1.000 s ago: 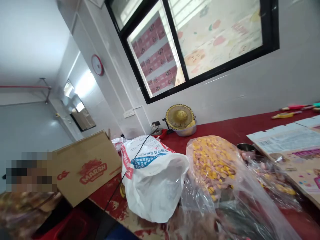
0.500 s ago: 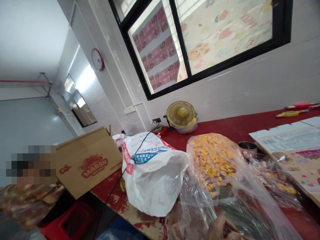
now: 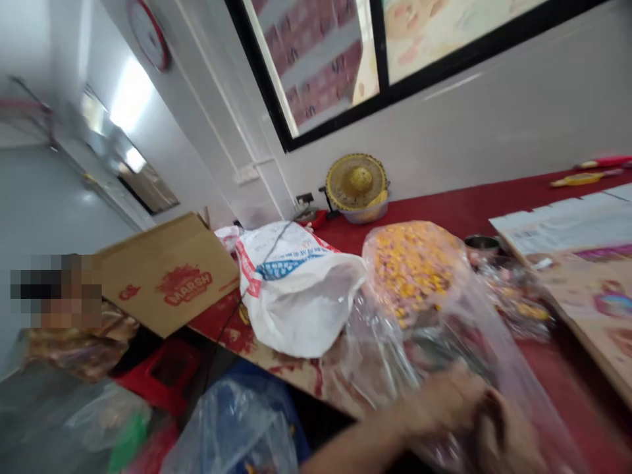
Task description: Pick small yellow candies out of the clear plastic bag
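A large clear plastic bag point(image 3: 375, 349) lies on the table, its far end filled with many small yellow and pink pieces point(image 3: 415, 263). My left hand point(image 3: 457, 395) reaches in from below and is at the near, loose end of this bag, its fingers looking curled on the plastic. Close beside it is my right hand point(image 3: 516, 434), low in view and smeared by motion, so its fingers cannot be made out. Under the film near my hands shows a dark greyish area. Left of the bag, a white printed sack point(image 3: 301, 303) lies with its mouth towards me.
A brown carton point(image 3: 172, 276) stands left, near a seated person point(image 3: 79, 342) and a red stool point(image 3: 162, 375). Clear wrapping with yellow pieces point(image 3: 518, 299), a metal cup point(image 3: 481, 247) and flattened printed cardboard point(image 3: 573, 263) lie right. A round gold hat-like thing point(image 3: 356, 183) stands behind.
My view has tilted down, so the table sits higher in the picture. My left forearm and both hands show now; before, only part of a hand showed, curled at the bag's plastic.
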The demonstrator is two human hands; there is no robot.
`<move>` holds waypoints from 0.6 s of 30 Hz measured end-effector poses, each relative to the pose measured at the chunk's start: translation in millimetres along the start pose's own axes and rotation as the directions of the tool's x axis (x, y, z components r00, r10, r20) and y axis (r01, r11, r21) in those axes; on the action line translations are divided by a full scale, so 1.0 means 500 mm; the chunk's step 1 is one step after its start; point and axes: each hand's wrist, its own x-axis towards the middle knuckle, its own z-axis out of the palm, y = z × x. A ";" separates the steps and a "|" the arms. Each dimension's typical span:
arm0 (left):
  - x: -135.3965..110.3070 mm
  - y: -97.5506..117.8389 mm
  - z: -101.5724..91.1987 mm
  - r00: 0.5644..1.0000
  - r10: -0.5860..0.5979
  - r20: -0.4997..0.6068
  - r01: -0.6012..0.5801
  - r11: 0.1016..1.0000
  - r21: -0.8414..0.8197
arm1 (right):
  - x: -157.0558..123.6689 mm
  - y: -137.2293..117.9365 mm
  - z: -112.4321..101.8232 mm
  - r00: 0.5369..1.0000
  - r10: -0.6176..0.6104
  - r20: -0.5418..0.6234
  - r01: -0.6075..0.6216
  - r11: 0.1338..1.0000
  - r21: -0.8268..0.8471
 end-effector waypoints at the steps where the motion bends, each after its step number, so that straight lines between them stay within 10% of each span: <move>1: -0.003 0.015 -0.015 1.000 0.027 -0.013 -0.027 0.999 -0.017 | -0.001 -0.012 -0.014 1.000 0.013 -0.021 -0.014 0.999 -0.046; 5: -0.036 0.009 -0.067 0.957 -0.240 -0.161 0.182 0.933 -0.310 | 0.006 -0.047 -0.030 0.997 -0.062 -0.036 0.062 0.998 0.013; 9: -0.080 -0.024 -0.102 0.947 -0.215 -0.238 0.114 0.918 -0.379 | 0.016 -0.048 -0.022 0.995 -0.095 -0.008 0.095 0.995 0.041; 14: -0.108 -0.025 -0.118 0.878 0.104 -0.468 -0.056 0.992 0.115 | 0.009 -0.051 -0.026 0.992 -0.117 0.045 0.115 0.993 0.034; 18: -0.106 -0.063 -0.081 0.860 0.254 -0.442 -0.031 0.891 0.452 | 0.005 -0.051 -0.025 0.987 -0.157 0.030 0.158 0.988 0.001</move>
